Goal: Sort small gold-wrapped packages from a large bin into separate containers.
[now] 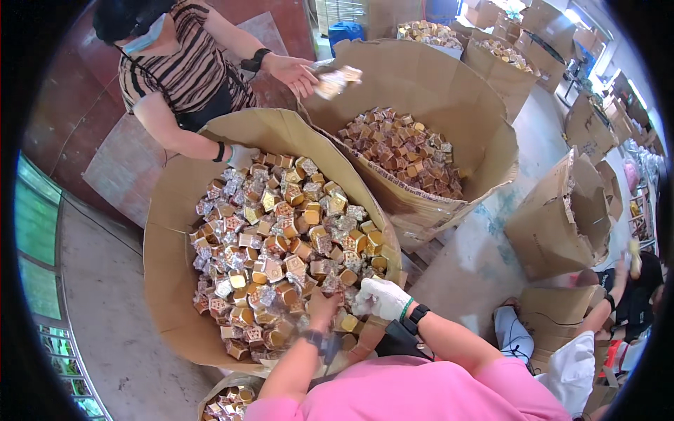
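A big round-sided cardboard bin (165, 281) in front of me holds a heap of small gold and brown box-shaped pieces (281, 245), many in clear crinkled wrap. My bare left hand (324, 307) reaches down onto the near right part of the heap. Its fingers are bent among the pieces, and their tips are partly hidden. Close beside it, my right hand (382, 298) in a white glove is curled near the bin's right wall. Whatever lies in its fingers is too small or hidden to name.
Across the bin, a masked person's gloved hand (242, 156) touches the heap; their other hand (295, 76) holds blurred wrapped pieces. A second cardboard bin (484, 119) with similar pieces adjoins at right. More cartons (554, 217) and another person (632, 281) are further right.
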Demonstrator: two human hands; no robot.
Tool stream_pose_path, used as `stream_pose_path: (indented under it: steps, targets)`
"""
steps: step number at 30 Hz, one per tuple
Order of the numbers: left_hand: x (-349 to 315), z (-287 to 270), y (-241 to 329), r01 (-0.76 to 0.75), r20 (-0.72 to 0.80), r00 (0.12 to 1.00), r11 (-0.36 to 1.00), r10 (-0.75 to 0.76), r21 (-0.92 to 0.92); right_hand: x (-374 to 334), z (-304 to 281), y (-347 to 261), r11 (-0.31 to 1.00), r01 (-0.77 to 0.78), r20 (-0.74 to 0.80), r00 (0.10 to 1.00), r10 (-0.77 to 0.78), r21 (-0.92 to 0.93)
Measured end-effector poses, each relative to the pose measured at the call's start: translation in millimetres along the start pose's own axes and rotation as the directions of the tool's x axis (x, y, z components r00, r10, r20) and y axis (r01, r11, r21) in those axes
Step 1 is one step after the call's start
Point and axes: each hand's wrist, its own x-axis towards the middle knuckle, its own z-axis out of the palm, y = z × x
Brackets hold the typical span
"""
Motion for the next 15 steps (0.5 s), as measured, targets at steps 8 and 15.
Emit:
stream_pose_path:
  steps: [8, 15]
  targets:
    - [-47, -94, 24, 0.149, 0.229, 0.971, 0.574, 0.07, -0.806, 7, 6, 1, 0.955, -0.172, -0.074, 0.978, 0.195, 0.244]
    - [-70, -112, 29, -0.012, 0.172, 0.947, 0.565, 0.271, -0.825, 3, 43, -10, 0.983, -0.106, -0.067, 0.993, 0.097, -0.147]
